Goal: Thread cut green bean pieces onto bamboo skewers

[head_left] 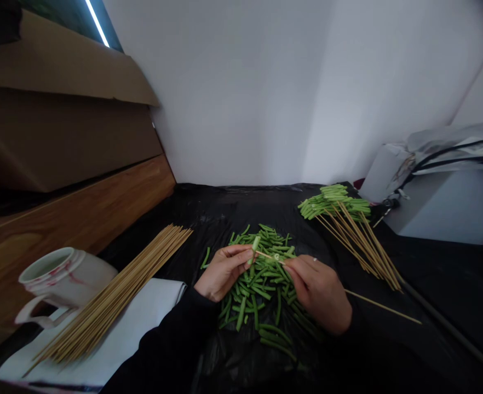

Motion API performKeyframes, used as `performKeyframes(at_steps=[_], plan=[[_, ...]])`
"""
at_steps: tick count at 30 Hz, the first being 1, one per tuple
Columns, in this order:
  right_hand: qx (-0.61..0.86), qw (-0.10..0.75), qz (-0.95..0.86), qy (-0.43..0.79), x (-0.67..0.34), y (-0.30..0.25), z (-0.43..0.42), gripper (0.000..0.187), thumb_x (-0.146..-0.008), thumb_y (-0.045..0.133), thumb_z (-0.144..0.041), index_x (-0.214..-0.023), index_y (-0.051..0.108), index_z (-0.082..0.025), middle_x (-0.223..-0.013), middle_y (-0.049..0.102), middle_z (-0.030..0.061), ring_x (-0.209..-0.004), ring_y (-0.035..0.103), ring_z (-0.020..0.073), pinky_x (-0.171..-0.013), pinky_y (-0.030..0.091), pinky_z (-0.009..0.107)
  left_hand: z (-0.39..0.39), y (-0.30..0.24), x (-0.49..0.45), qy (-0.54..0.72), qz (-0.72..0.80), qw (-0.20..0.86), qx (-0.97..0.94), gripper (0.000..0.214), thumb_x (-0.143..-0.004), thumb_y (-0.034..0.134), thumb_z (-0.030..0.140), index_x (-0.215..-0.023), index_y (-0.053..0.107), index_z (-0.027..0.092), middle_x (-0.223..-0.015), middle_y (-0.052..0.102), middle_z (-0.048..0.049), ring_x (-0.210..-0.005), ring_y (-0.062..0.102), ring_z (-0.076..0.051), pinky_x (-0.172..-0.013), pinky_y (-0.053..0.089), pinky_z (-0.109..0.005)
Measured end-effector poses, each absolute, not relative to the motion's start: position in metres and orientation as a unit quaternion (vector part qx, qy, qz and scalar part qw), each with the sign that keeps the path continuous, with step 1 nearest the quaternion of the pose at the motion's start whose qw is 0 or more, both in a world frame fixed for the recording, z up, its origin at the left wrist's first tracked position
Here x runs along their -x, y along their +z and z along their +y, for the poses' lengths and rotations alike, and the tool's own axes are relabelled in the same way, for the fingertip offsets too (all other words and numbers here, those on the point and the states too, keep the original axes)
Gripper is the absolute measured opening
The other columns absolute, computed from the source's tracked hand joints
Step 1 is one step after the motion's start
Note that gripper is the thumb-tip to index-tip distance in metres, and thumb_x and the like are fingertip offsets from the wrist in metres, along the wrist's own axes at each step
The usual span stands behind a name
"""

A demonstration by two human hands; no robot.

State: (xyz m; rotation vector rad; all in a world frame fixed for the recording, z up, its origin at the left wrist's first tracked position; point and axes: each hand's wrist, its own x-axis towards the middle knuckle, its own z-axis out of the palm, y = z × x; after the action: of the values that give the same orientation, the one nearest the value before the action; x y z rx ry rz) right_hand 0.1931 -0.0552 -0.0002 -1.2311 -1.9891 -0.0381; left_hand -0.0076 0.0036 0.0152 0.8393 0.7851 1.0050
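Observation:
My left hand [227, 269] pinches a short cut piece of green bean [256, 243], held upright between thumb and fingers. The tip of a thin wooden skewer [383, 306] meets that piece. My right hand [321, 293] is closed around the skewer, whose long end sticks out behind it to the right. Another green piece [277, 257] shows by the right fingertips; whether it is on the skewer I cannot tell. Under both hands lies a loose heap of cut green beans [262, 287] on black plastic sheeting [220, 210].
Filled skewers [335, 202] lie in a pile at the back right, sticks toward me. At left, a bundle of bare skewers [118, 295] rests on a white sheet [155, 306] by a mug [67, 279]. A cardboard box [69, 131] and a white box [442, 202] flank the work surface.

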Motion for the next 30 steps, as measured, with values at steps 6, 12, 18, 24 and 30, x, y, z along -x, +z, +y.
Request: performKeyframes(at_steps=[6,12,18,24,30], plan=[[0.487,0.383,-0.784,0.042,-0.190,0.001,-0.057,0.026,-0.095,0.037,-0.021,-0.083,0.060,-0.018,-0.077,0.062,0.0030,-0.073,0.057,0.0136,-0.072,0.041,0.026,0.003,0.016,0.008,0.453,0.362,0.720,-0.382,0.021,-0.063,0.081,0.019,-0.081,0.074,0.010,-0.078,0.072,-0.0068,-0.070,0.061,-0.010,-0.071,0.046,-0.022],[0.482,0.401,-0.779,0.012,-0.189,0.000,-0.057,0.025,-0.095,0.037,-0.020,-0.083,0.059,-0.017,-0.078,0.061,0.0044,-0.077,0.056,0.0150,-0.074,0.040,0.028,0.002,0.015,0.007,0.445,0.351,0.726,-0.389,0.020,-0.063,0.081,0.019,-0.081,0.074,0.011,-0.074,0.070,-0.0045,-0.066,0.059,-0.008,-0.069,0.045,-0.021],[0.482,0.379,-0.787,0.061,-0.185,0.000,-0.057,0.026,-0.095,0.037,-0.022,-0.082,0.058,-0.018,-0.076,0.062,0.0024,-0.073,0.058,0.0137,-0.071,0.040,0.026,-0.006,0.016,-0.001,0.412,0.361,0.723,-0.421,0.020,-0.060,0.083,0.020,-0.075,0.074,0.012,-0.077,0.069,-0.0037,-0.067,0.059,-0.009,-0.067,0.044,-0.022],[0.480,0.398,-0.780,0.046,-0.183,0.001,-0.056,0.024,-0.095,0.038,-0.022,-0.085,0.060,-0.018,-0.077,0.063,0.0023,-0.073,0.059,0.0134,-0.071,0.041,0.026,-0.008,0.016,-0.003,0.414,0.355,0.715,-0.437,0.017,-0.063,0.081,0.022,-0.075,0.073,0.013,-0.076,0.067,-0.0013,-0.065,0.056,-0.008,-0.065,0.042,-0.021],[0.477,0.401,-0.782,0.009,-0.184,0.000,-0.057,0.024,-0.095,0.040,-0.020,-0.083,0.060,-0.018,-0.081,0.065,0.0036,-0.079,0.060,0.0143,-0.076,0.041,0.027,-0.006,0.016,0.001,0.397,0.357,0.683,-0.498,0.025,-0.063,0.080,0.022,-0.085,0.071,0.014,-0.076,0.069,-0.0019,-0.066,0.057,-0.008,-0.066,0.042,-0.021]])
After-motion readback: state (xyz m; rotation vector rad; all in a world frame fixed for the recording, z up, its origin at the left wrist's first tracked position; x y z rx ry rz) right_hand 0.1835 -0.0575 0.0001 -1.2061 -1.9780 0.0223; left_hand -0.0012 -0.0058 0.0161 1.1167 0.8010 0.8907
